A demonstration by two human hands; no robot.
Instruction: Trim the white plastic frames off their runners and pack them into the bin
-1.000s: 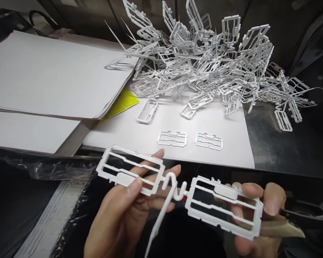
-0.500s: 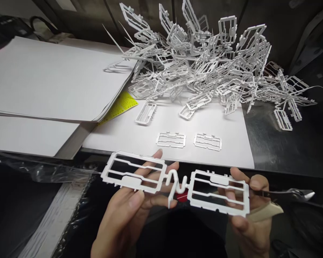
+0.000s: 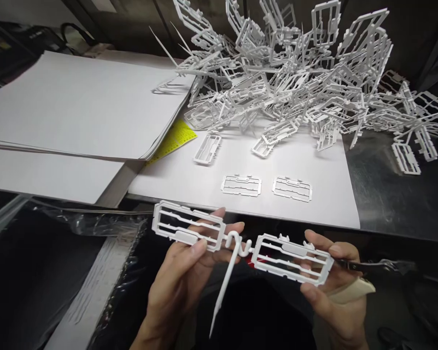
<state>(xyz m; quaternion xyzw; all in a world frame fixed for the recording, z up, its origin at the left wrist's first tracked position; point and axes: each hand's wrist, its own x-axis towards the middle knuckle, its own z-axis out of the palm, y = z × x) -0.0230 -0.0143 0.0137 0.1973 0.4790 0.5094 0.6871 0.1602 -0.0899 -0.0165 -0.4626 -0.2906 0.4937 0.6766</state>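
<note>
A white plastic piece [image 3: 237, 239] with two slotted rectangular frames joined by a curved runner is stretched between my hands, a long thin sprue hanging from its middle. My left hand [image 3: 190, 262] pinches the left frame near its inner end, thumb on top and fingers behind. The outer end of the right frame is gripped by my right hand [image 3: 332, 287]. That hand also has a metal tool with a cream handle [image 3: 352, 290], its tip pointing right. Two separate white frames [image 3: 241, 185] [image 3: 292, 188] lie flat on the white sheet [image 3: 314, 211] beyond.
A large tangled heap of white frames [image 3: 284, 82] covers the back of the table. Stacked white sheets [image 3: 76, 107] lie at the left, with a yellow perforated piece [image 3: 173, 141] beside them. Clear plastic and a dark bag [image 3: 40, 262] are at the lower left.
The held piece has tilted, so its long sprue now shows hanging downward. My left hand has shifted slightly right in view, while the table items also appear further right.
</note>
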